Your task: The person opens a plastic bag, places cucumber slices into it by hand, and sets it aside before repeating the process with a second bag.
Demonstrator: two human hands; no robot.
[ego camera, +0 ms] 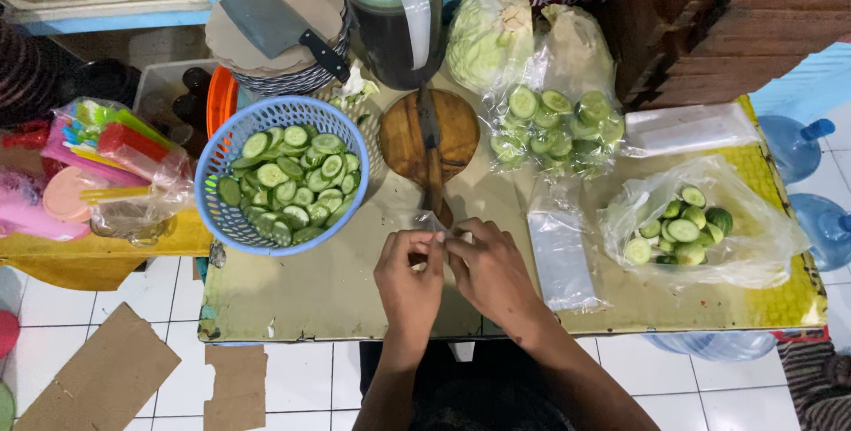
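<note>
My left hand point(409, 280) and my right hand point(487, 267) meet over the table's near edge, fingertips pinching a small clear plastic bag point(432, 221) between them. A blue basket point(232, 218) full of cucumber slices point(291, 184) stands just to the left of my hands. A stack of flat clear bags point(560, 249) lies to the right of my right hand. Beyond my hands, a knife point(431, 147) rests on a round wooden board point(403, 143).
Two clear bags of cucumber slices point(554, 125) point(683, 227) lie at the right. A cabbage point(487, 36), a dark jug with a teal lid point(390, 14) and a cleaver point(275, 23) on stacked plates sit at the back. Packets of straws point(115, 143) lie left; water jugs point(798, 143) stand right.
</note>
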